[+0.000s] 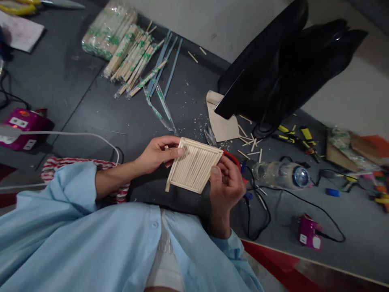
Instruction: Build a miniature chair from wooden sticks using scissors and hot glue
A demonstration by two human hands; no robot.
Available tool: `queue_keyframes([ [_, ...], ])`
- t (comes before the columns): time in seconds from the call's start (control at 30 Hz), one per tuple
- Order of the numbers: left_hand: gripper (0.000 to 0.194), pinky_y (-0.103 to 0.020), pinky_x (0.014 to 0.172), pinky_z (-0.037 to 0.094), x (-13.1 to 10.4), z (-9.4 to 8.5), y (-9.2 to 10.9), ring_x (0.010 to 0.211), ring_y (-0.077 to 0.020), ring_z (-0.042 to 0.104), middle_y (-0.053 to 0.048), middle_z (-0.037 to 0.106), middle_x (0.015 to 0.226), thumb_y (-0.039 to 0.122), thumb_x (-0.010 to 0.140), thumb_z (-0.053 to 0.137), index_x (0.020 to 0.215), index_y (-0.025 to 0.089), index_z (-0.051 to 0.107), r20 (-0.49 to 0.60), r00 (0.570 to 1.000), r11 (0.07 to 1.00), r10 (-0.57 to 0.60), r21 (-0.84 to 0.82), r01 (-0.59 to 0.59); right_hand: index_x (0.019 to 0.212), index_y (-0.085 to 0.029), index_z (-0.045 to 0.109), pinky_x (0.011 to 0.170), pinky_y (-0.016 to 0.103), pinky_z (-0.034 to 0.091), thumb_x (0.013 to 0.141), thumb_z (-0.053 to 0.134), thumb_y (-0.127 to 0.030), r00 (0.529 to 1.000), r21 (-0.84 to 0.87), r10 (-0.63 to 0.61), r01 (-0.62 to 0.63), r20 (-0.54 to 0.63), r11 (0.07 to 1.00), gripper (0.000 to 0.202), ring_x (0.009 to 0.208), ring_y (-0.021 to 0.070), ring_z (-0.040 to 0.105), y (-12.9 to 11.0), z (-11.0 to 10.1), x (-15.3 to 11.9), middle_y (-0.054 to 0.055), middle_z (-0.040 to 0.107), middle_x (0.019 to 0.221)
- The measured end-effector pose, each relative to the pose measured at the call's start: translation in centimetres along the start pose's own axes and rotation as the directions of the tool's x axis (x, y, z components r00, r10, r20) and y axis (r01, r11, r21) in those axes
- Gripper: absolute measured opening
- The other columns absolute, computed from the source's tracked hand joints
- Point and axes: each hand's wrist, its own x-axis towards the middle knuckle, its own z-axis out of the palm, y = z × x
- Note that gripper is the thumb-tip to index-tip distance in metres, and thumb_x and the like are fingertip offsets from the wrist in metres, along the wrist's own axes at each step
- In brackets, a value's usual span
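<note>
Between my two hands is a small panel of pale wooden sticks [194, 168], laid side by side within a stick frame. It is held above the table's front edge, tilted. My left hand [159, 154] grips its upper left corner, thumb on the face and fingers behind. At the right edge, my right hand [227, 180] pinches it between thumb and fingers. One stick end sticks out at the panel's lower left corner. Behind my right hand, something red and blue is partly hidden.
Wrapped chopsticks [133, 61] and blue-grey strips [173, 67] lie at the back left. A black plastic bag [282, 69] stands at the back right. Cut stick pieces [252, 144], a plastic bottle [281, 175], pliers [287, 134] and cables lie to the right. Purple power sockets [27, 127] sit left.
</note>
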Motion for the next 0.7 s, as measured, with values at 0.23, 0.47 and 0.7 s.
queue_keyframes([
  [0.23, 0.030, -0.012, 0.037, 0.040, 0.1, 0.1, -0.1, 0.048, -0.0027, 0.047, 0.002, 0.065, 0.069, 0.032, 0.067, 0.086, 0.090, 0.015, 0.075, 0.003, 1.000, 0.999, 0.005, -0.040, -0.005, 0.101, -0.021, 0.073, 0.065, 0.027, 0.055, 0.086, 0.064, -0.039, 0.998, -0.003, 0.060, -0.060, 0.004, 0.998, 0.025, 0.070, 0.0161, 0.069, 0.1, 0.7, -0.6, 0.002, 0.075, 0.083],
  [0.47, 0.026, -0.014, 0.035, 0.038, 0.3, 0.0, 0.4, 0.045, -0.0027, 0.046, 0.002, 0.064, 0.065, 0.027, 0.064, 0.086, 0.083, 0.013, 0.075, 0.056, 0.991, 0.992, -0.119, -0.039, 0.121, 0.100, -0.020, 0.074, 0.064, 0.026, 0.054, 0.089, 0.061, -0.041, 0.998, -0.015, 0.019, -0.020, -0.061, 1.000, 0.027, 0.068, 0.0163, 0.068, 0.7, 0.9, -0.1, 0.003, 0.075, 0.082],
  [0.7, 0.025, -0.017, 0.031, 0.034, 0.4, -0.8, 0.8, 0.035, -0.0001, 0.031, 0.000, 0.069, 0.069, 0.029, 0.066, 0.080, 0.086, 0.013, 0.076, 0.183, 0.961, 0.966, -0.207, -0.118, 0.230, 0.104, -0.020, 0.076, 0.069, 0.029, 0.055, 0.091, 0.058, -0.042, 0.999, 0.019, -0.002, 0.003, -0.041, 1.000, 0.032, 0.075, 0.0190, 0.071, 2.3, 0.6, 1.2, 0.005, 0.078, 0.087],
])
